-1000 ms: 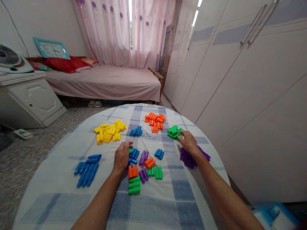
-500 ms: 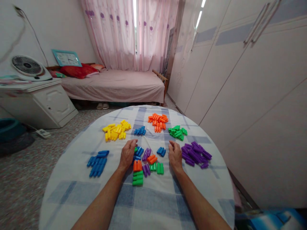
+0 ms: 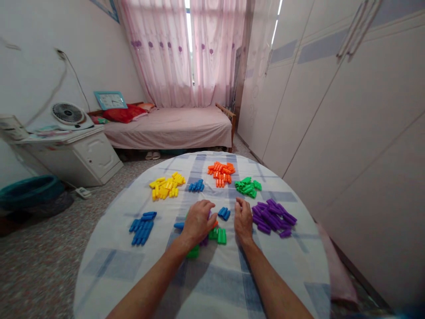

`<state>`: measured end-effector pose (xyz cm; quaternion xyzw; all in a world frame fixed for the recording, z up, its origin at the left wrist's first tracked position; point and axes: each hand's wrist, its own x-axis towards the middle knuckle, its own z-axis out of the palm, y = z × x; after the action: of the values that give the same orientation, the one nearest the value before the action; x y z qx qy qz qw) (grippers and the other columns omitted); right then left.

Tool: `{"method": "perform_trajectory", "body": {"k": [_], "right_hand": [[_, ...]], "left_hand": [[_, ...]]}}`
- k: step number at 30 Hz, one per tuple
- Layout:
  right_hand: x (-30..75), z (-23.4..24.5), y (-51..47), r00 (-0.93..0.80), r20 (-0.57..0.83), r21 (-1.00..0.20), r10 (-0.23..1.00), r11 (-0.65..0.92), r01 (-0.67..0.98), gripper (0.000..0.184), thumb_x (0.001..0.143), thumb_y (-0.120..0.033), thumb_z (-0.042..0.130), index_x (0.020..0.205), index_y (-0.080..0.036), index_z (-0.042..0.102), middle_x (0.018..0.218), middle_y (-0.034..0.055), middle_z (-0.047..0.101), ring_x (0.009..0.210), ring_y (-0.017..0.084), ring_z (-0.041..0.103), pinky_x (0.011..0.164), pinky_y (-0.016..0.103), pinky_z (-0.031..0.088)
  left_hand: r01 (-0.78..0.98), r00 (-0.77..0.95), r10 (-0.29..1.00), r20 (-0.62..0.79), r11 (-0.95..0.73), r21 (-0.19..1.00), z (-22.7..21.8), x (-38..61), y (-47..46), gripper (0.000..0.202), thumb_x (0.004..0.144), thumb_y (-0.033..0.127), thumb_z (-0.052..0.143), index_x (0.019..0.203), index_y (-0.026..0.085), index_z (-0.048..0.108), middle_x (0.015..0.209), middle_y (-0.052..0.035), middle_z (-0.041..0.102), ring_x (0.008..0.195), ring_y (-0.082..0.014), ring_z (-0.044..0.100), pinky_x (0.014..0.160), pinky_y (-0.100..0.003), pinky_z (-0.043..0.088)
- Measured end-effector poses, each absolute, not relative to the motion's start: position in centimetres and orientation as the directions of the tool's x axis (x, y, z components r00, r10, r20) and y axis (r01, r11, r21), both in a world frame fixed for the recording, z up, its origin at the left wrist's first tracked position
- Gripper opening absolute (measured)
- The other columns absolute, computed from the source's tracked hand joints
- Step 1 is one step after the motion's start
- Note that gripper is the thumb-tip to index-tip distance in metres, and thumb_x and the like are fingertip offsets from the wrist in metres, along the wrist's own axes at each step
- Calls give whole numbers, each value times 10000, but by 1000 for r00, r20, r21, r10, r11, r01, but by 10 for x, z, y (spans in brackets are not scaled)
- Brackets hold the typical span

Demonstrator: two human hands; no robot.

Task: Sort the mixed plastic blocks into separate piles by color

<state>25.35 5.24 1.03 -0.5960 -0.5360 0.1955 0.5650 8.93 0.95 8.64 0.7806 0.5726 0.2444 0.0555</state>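
My left hand [image 3: 198, 220] lies curled over a mixed cluster of small plastic pieces at the middle of the round table [image 3: 206, 283], covering purple, orange and blue ones; whether it grips any is hidden. Green pieces [image 3: 219, 235] show just right of it, another green one [image 3: 193, 253] below it. My right hand [image 3: 243, 220] rests on the cloth with its fingers bent, between the cluster and the purple pile [image 3: 272, 216]. A small blue group [image 3: 225, 213] lies between the two hands.
Sorted piles ring the table: yellow [image 3: 167, 186], small blue [image 3: 196, 185], orange [image 3: 221, 172], green [image 3: 247, 186], and blue [image 3: 142, 224] at the left. Beyond are a bed [image 3: 169, 126], a white cabinet with a fan [image 3: 69, 114], and wardrobes [image 3: 332, 97] on the right.
My right hand drew back from the green pile to the cloth beside the mixed cluster. My left hand slid right, on top of the cluster. The view tilted up and shifted.
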Motion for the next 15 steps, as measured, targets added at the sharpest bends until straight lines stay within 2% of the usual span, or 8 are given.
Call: {"method": "perform_trajectory", "body": {"k": [3,5,9,12,15], "right_hand": [[254,9,53,348,361,-891,865,211,401,383,857,-401,355,1049,-166,590,1061,109,605,1030,222,535,943,381,385],[255,8,54,343,351,-894,871,204,398,404,856,-419,352,1058,-158,585,1074,117,598,1041,230,531,951,386,380],[256,8,54,331,328,-897,885,183,401,441,851,-442,344,1071,-145,584,1081,131,596,1050,246,530,958,397,375],[257,8,54,321,320,-899,891,179,400,441,846,-447,351,1071,-148,585,1086,132,595,1056,250,529,953,397,378],[257,8,53,313,306,-902,899,169,398,440,848,-449,353,1080,-153,581,1098,128,592,1058,248,530,958,393,376]], "left_hand": [[892,299,926,232,-357,278,86,114,19,340,806,356,566,1114,213,586,1148,-82,593,1061,-226,552,907,-342,440],[907,330,933,141,-355,228,80,128,28,386,763,380,607,1112,218,582,1124,-89,593,1029,-245,567,850,-348,466],[911,366,930,40,-366,191,66,140,43,266,751,291,591,1003,206,612,1005,-81,614,971,-235,582,797,-320,473],[901,346,934,89,-358,245,68,129,55,253,768,269,576,1015,230,611,1005,-54,619,965,-198,580,817,-283,457],[913,213,954,212,-271,304,81,100,77,358,780,291,591,1135,250,569,1098,-37,608,1017,-176,565,882,-269,429]]}}
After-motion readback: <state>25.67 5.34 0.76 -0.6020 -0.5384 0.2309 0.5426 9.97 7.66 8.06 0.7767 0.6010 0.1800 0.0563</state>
